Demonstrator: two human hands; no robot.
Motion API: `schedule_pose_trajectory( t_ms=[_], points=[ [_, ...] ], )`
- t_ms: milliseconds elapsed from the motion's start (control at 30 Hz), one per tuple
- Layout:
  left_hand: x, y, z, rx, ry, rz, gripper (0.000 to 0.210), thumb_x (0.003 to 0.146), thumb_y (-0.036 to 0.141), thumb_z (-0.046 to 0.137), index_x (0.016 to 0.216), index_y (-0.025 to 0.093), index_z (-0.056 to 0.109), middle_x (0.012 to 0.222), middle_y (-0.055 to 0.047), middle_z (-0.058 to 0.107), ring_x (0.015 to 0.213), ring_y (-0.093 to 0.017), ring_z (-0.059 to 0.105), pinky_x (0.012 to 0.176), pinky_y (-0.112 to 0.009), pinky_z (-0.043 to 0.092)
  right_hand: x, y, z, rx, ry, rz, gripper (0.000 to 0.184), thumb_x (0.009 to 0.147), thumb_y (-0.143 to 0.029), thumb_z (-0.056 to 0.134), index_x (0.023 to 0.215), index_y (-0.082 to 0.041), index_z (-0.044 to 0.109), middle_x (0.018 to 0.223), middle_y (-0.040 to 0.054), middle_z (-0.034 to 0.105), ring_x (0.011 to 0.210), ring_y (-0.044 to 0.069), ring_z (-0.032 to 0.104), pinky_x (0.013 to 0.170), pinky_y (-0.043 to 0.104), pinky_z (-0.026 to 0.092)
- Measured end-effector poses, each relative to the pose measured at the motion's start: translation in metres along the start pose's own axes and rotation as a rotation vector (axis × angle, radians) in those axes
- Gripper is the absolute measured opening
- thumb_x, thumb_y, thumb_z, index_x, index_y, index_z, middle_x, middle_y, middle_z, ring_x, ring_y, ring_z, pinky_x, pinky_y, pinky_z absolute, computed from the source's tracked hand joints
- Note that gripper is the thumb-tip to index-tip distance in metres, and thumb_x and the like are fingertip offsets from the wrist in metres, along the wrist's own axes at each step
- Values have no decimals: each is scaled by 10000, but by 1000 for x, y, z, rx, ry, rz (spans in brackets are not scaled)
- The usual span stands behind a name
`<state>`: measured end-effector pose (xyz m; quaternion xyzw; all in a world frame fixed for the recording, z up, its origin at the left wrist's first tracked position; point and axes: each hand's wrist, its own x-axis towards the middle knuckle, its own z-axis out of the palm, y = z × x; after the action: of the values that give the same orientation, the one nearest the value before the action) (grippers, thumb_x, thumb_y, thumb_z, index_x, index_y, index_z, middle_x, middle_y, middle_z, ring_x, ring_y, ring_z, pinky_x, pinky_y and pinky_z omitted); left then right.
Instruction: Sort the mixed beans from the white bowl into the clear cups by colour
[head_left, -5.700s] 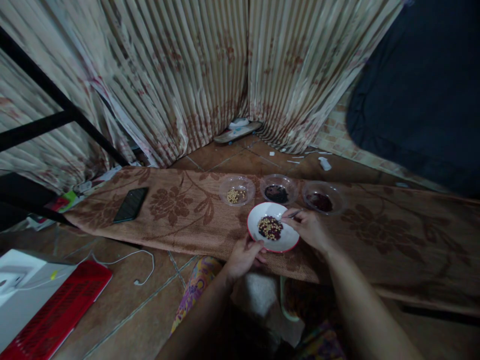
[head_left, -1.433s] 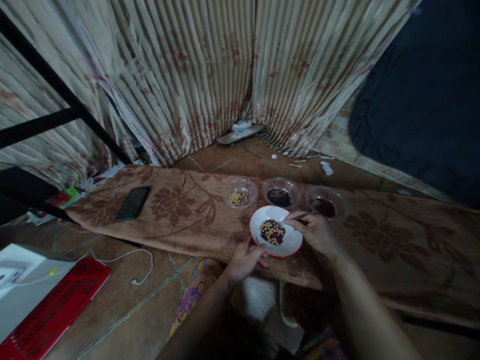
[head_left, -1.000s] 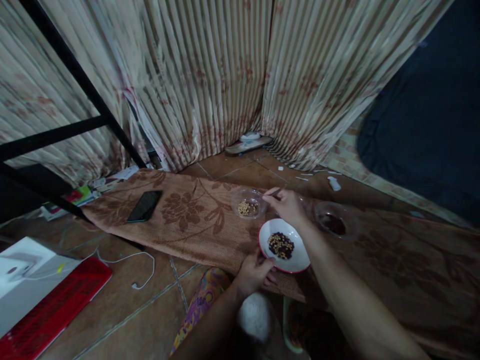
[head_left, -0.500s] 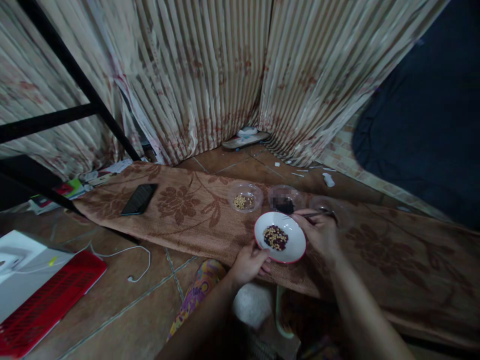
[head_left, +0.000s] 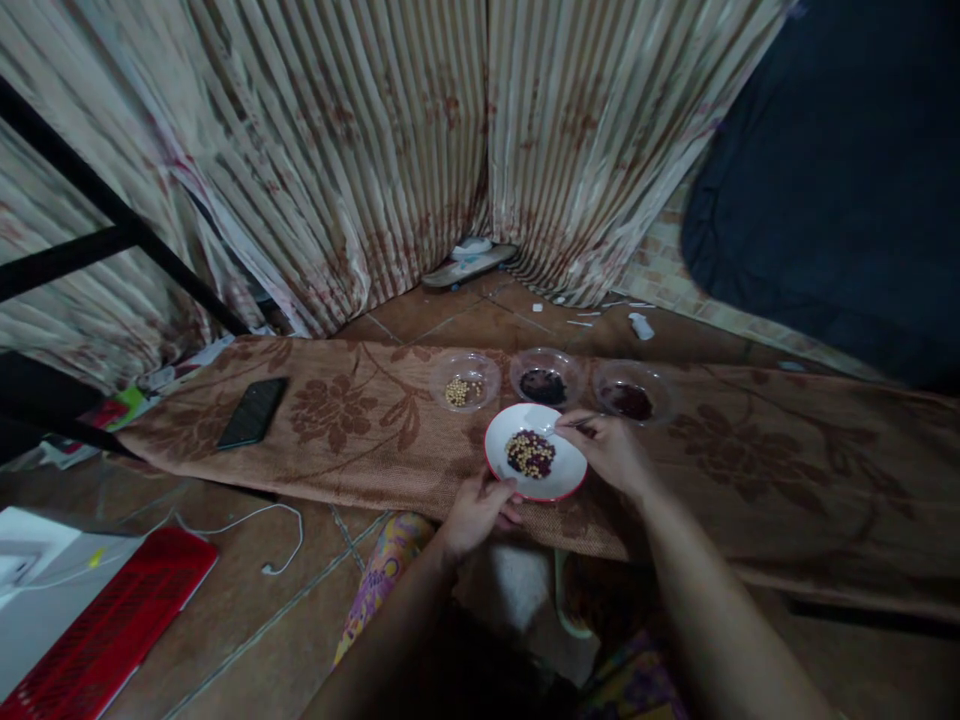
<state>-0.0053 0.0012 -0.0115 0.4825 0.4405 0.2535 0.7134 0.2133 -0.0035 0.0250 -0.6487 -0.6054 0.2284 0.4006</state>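
Note:
My left hand (head_left: 480, 508) grips the near-left rim of a white bowl (head_left: 568, 468) with a red edge, thumb on the rim and fingers beneath. Inside the bowl lies a mix of pale yellow and dark red beans (head_left: 531, 455). My right hand (head_left: 604, 447) pinches thin metal tweezers (head_left: 571, 424) over the bowl's far-right rim, their tips pointing left into it. Behind the bowl stand three clear plastic bowls in a row: one with yellow beans (head_left: 459, 390), one with black beans (head_left: 543, 386), one with dark red beans (head_left: 631, 402).
A patterned brown cloth (head_left: 352, 410) covers the long, narrow bench. On its left part lies a black phone (head_left: 253, 412). A red basket (head_left: 120, 620) and a white cable (head_left: 289, 510) are on the tiled floor. Behind the bench are striped curtains (head_left: 360, 130) and a skateboard (head_left: 469, 268).
My view has shifted, so most things sit further left. My right hand with the tweezers has drawn from over the right-hand plastic bowl to the white bowl's rim. The left hand keeps its grip.

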Motion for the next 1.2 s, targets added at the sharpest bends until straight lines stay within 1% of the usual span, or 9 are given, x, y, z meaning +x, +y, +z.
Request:
schedule_pose_trajectory(
  t_ms=[233,433,700,867,1000,1100,1200],
  points=[
    [0,1,1,-7,-5,-3,420,739,462,622,988,140,515,737,-34,643,475,-93,592,398,-158,432,1,5,4,-6,-14,21,230,800,-388,577,800,-191,695,858,51,718,793,209,654,739,315,500],
    [0,0,1,-4,-8,5,409,756,444,608,1015,140,519,752,-37,641,485,-97,598,396,-160,430,1,2,7,-25,-52,6,237,813,-390,561,829,-192,692,871,48,717,791,208,654,733,314,497],
    [0,-1,1,7,0,6,400,766,435,597,1022,138,516,739,-35,637,480,-93,592,396,-155,431,1,3,7,-44,-60,23,241,815,-389,559,843,-190,692,887,49,717,804,210,652,729,308,488],
    [1,-2,0,23,-8,15,369,779,421,580,1000,133,515,743,-36,634,483,-94,595,391,-154,430,2,7,9,-24,-57,8,258,807,-393,556,838,-179,696,852,54,716,774,206,652,681,291,496],
    [1,-2,0,33,-7,18,361,778,420,578,992,134,520,742,-35,636,482,-95,595,385,-151,423,2,6,8,-47,-48,-5,253,808,-396,559,828,-185,697,833,51,717,774,210,653,710,304,497],
    [1,-2,0,34,-3,15,359,774,428,578,972,133,528,745,-37,636,484,-95,597,389,-153,423,1,6,8,-51,-54,-16,236,818,-383,556,836,-191,691,863,51,718,801,210,653,746,311,494],
    [0,-2,1,20,-5,11,362,773,423,580,979,130,526,752,-38,634,485,-93,597,393,-152,422,1,7,8,-47,-63,-16,237,824,-385,550,842,-193,689,882,48,717,798,206,653,742,308,494]
  ],
)
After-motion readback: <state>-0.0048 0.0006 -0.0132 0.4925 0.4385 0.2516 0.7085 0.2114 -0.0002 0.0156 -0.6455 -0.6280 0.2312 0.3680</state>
